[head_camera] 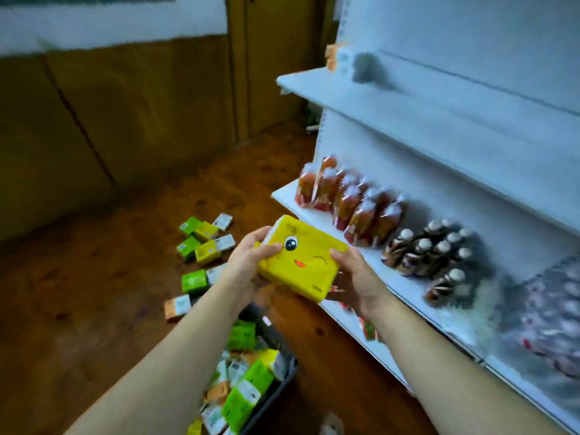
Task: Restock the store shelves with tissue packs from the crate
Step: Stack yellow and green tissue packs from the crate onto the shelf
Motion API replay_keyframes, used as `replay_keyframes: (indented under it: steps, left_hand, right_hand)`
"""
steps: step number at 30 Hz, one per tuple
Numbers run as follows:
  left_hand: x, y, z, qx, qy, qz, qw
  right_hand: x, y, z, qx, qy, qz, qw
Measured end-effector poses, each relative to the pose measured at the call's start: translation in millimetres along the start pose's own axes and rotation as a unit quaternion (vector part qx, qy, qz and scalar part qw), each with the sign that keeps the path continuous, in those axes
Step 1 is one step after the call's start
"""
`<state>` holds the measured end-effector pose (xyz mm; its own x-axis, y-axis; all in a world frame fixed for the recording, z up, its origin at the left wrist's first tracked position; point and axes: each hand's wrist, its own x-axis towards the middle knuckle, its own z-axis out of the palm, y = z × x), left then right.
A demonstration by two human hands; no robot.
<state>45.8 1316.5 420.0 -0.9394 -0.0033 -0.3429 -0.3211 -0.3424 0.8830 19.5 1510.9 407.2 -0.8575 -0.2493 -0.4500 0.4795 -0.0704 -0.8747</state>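
The floor is reddish-brown wood; brown panelled walls enclose the room. A white shelving unit stands at right. Its middle shelf carries red-orange packets and dark bottles with white caps. Loose small tissue packs lie scattered on the floor. A dark crate below the forearms holds green, yellow and orange packs.

The yellow tissue pack bears a winking cartoon face turned upward toward the camera. Its long axis runs from upper left to lower right, tilted down toward the shelf edge.

Left hand is the grip on the pack's left end; right hand grasps the right end. The pack is between both hands, above the crate, just beside the middle shelf front.
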Motion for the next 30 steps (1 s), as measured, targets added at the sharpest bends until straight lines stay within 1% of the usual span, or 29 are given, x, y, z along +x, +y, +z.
replay_keyframes:
  steps: [3,5,9,12,16,19,21,25,27,30]
  left_hand:
    - [-7.2,10.3,83.1,0.014,-0.059,0.006,0.998]
    - [-15.4,13.5,147.2,0.009,-0.1,0.011,0.995]
    - [-51.5,16.6,283.7,0.03,-0.19,0.01,0.981]
    - [-85.1,3.2,378.0,0.041,-0.246,0.007,0.968]
    - [-132.8,-36.7,491.2,0.059,-0.326,-0.013,0.943]
    - [-171.9,-74.1,574.5,0.08,-0.377,-0.029,0.922]
    - [-196.5,-98.1,626.5,0.108,-0.398,-0.024,0.911]
    - [-233.6,-144.1,710.5,0.153,-0.424,-0.005,0.893]
    - [-238.7,-166.3,741.1,0.184,-0.437,0.026,0.88]
    - [-233.7,-193.6,777.9,0.248,-0.458,0.091,0.849]
  right_hand:
    - [-62.0,-30.7,-49.6,0.092,0.124,-0.081,0.985]
    - [-110.8,-50.6,-88.2,0.11,0.187,-0.122,0.969]
    - [-210.9,-78.8,-173.3,0.136,0.251,-0.186,0.94]
    - [-282.8,-82.1,-239.9,0.151,0.3,-0.225,0.915]
    - [-373.7,-70.0,-322.5,0.147,0.366,-0.258,0.882]
    - [-437.8,-59.0,-385.7,0.149,0.42,-0.282,0.85]
    - [-475.6,-53.7,-427.8,0.153,0.456,-0.288,0.828]
    - [-533.9,-43.5,-506.0,0.15,0.509,-0.268,0.804]
    - [-549.3,-41.6,-539.3,0.154,0.537,-0.244,0.793]
    - [-554.3,-39.9,-589.0,0.155,0.573,-0.213,0.776]
